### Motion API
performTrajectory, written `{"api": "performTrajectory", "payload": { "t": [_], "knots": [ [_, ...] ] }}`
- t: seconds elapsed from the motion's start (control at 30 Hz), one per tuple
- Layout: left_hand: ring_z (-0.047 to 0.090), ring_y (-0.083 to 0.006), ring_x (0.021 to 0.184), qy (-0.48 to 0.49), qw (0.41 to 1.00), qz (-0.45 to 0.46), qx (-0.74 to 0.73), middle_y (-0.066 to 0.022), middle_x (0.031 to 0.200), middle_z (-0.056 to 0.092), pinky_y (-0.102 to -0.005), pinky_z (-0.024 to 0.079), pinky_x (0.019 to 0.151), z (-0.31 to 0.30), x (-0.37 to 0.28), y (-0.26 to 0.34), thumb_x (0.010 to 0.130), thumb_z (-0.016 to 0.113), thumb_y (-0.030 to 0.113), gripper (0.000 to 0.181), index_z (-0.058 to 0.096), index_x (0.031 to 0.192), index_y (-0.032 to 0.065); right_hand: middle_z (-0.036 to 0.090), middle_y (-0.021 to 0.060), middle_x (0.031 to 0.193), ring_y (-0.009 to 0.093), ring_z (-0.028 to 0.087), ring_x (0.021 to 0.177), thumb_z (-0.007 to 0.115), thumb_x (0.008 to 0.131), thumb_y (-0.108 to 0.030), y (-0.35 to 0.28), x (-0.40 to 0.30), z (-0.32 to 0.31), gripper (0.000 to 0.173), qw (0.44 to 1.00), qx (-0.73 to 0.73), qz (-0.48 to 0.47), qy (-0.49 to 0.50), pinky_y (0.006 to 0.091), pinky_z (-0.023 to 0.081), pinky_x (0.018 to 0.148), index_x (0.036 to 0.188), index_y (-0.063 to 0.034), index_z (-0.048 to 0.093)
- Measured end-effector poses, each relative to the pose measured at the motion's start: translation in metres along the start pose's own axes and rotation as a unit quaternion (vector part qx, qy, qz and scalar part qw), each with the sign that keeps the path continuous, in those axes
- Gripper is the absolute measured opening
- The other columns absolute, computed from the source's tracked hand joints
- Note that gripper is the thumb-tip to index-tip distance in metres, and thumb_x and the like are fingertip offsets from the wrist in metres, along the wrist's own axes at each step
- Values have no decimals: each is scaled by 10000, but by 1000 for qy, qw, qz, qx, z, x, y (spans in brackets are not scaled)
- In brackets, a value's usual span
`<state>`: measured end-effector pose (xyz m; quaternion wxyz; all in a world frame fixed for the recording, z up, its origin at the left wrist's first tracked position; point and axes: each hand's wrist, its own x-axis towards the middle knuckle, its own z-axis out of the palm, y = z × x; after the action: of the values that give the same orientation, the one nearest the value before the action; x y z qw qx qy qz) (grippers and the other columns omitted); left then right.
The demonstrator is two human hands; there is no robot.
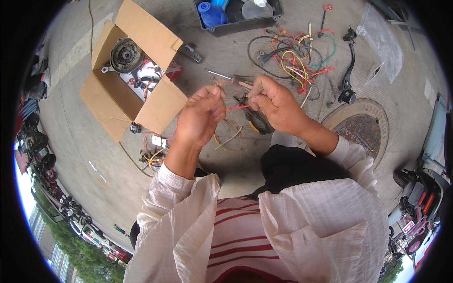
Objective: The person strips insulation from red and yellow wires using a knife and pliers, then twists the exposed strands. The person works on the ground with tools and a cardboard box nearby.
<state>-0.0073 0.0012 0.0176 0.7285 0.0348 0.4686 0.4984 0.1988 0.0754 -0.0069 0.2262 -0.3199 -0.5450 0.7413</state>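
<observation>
My left hand (207,106) pinches a frayed bundle of fine copper wire strands (220,82) between thumb and fingers. A length of red insulated wire (238,107) spans from this hand to my right hand (272,100), whose thumb and bent forefinger are closed on its other end. Under and between the hands, pliers with black and yellow handles (257,122) lie on the concrete ground. A screwdriver (221,74) lies just beyond, its handle end partly behind my right hand. Loose strands and a pale wire (230,138) are on the ground below my left hand.
An open cardboard box (116,100) with a round metal part stands at left. A wire tangle (293,60), a brake lever (348,70) and a plastic bag (384,49) lie right. A black bin (240,26) stands ahead, a manhole cover (361,131) right, a wiring bundle (154,157) near my left forearm.
</observation>
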Motion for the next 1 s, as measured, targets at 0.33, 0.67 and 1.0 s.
{"api": "performTrajectory", "payload": {
  "t": [0.33, 0.67, 1.0],
  "knots": [
    [440, -90, 631, 124, 980, 143, 66, -14, 787, 582, -225, 370, 565, -36, 0, 50, 1016, 542, 190, 161, 620, 962, 61, 563, 7, 738, 75, 470, 616, 580, 959, -63, -3, -5, -67, 15, 978, 103, 92, 159, 233, 430, 554, 956, -48, 579],
    [478, -84, 553, 42, 997, -28, 64, -84, 978, 704, -243, 400, 486, 44, 16, -13, 1028, 532, 244, 201, 607, 1015, 59, 559, 2, 866, 79, 516, 733, 721, 852, -92, -10, 16, -18, 77, 991, -100, -2, 86, 252, 439, 663, 896, -30, 710],
    [607, -114, 765, 9, 995, -5, 100, -37, 881, 645, -270, 521, 702, 33, 20, -23, 1030, 523, 193, 196, 644, 1017, 40, 606, 30, 898, 78, 599, 771, 691, 879, -48, -7, 14, -10, 76, 995, 35, -4, 98, 238, 489, 708, 942, -7, 704]
  ]
}}
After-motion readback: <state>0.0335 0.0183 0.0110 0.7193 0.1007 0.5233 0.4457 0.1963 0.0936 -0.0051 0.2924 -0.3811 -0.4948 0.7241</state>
